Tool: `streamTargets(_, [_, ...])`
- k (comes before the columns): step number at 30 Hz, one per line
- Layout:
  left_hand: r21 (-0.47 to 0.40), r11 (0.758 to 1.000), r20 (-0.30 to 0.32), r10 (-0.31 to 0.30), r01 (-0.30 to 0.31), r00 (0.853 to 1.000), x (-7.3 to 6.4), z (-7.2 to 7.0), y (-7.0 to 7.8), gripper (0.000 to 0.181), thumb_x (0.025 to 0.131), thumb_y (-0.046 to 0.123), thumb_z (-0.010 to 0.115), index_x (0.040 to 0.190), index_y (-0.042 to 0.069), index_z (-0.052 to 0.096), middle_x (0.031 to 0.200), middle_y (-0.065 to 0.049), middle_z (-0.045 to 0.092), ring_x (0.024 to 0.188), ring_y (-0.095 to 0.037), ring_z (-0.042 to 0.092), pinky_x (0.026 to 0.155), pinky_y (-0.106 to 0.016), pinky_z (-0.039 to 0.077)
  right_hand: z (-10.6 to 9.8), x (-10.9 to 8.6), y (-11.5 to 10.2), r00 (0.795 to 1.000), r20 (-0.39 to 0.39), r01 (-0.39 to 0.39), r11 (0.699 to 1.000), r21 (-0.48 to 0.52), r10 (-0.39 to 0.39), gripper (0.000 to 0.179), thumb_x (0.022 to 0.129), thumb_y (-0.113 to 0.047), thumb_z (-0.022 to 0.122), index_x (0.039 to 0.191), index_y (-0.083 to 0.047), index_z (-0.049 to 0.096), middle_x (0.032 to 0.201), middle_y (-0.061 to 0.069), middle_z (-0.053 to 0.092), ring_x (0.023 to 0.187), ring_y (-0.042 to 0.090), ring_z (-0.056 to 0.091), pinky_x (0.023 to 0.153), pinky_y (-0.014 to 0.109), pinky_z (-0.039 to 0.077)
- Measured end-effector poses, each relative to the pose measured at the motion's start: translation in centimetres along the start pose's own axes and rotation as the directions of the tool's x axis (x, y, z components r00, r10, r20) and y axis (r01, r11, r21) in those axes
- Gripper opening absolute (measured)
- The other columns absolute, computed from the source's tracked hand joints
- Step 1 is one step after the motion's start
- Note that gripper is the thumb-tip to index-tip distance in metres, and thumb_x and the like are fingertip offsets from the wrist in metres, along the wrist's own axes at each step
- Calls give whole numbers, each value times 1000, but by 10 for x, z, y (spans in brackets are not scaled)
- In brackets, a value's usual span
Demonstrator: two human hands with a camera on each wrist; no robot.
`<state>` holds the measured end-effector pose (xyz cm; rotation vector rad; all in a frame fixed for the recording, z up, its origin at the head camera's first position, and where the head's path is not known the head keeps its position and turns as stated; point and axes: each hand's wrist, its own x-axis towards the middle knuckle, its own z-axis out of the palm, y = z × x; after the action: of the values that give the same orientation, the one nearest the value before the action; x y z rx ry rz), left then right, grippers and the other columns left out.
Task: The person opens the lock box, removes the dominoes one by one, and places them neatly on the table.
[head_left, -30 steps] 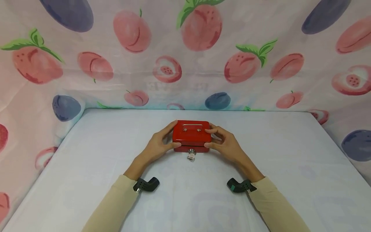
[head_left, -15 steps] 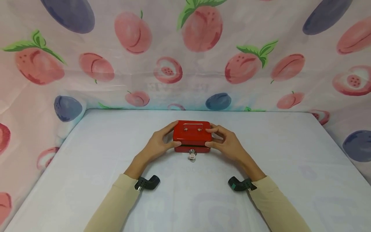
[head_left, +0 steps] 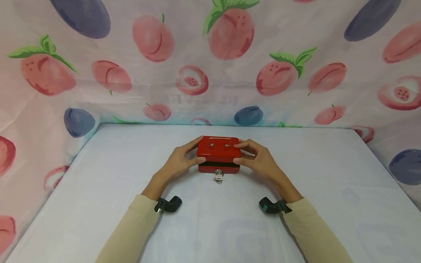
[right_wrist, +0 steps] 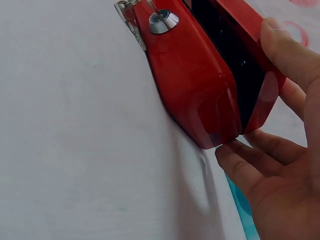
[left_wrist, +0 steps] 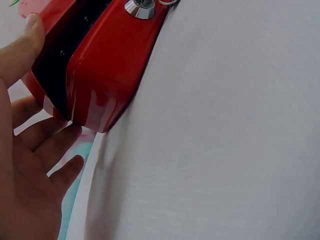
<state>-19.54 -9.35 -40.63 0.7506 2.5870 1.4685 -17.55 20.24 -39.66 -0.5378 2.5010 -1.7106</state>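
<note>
A small red metal cash box point(head_left: 210, 169) stands near the far middle of the table, its lid point(head_left: 219, 156) raised at the front. A dark gap shows between lid and base, and the inside cannot be made out. My left hand point(head_left: 177, 162) grips the lid's left end, thumb at the front edge and fingers along the side. At the other end my right hand point(head_left: 263, 162) holds the lid with its thumb at the front corner. Keys point(head_left: 218, 177) hang from the round lock point(right_wrist: 163, 22) on the front. A wire handle point(head_left: 219, 138) lies on top.
White cloth covers the table point(head_left: 210, 226). Behind it rises a fruit-print curtain point(head_left: 151, 80), which also runs down the left and right sides. A black wrist camera point(head_left: 169, 204) sits on the left wrist, another point(head_left: 274, 205) on the right.
The lid's front edge has risen from the base, and the dark gap has widened. Both thumbs have moved up slightly with it. The base stays on the table.
</note>
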Motion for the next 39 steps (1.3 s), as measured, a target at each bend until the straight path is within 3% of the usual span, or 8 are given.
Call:
streamTargets(12, [-18,999,-20,36,-37,999,2,1,-3,67,90,36,66,149,24,37,139,-6,51,130,-26,43,109,-51,29,-1,1,-1,1000,1,13,1000,17,-13,41,84,-22,76,121,-16,58,137,6,49,123,25,51,96,34,47])
streamTargets(21, [-28,998,-86,62,-65,994,2,4,-4,65,90,48,62,146,23,42,135,-7,55,125,-26,49,106,-50,35,-1,4,0,1000,-15,15,999,-30,-16,41,87,-24,72,123,-19,53,135,11,52,121,30,53,94,41,48])
streamTargets(31, [-56,998,-139,15,-23,990,6,5,-3,63,89,52,61,143,21,48,133,-4,57,122,-26,52,103,-51,38,-2,8,-2,998,-61,14,999,-42,-17,39,88,-32,70,122,-22,56,132,9,56,118,28,55,93,48,49])
streamTargets(39, [-123,992,-187,-31,8,982,9,7,1,59,90,48,63,139,18,52,132,-4,57,122,-26,52,102,-51,40,-1,11,-2,996,-90,3,998,-62,-8,37,92,-25,66,126,-17,53,133,13,54,119,33,53,92,51,48])
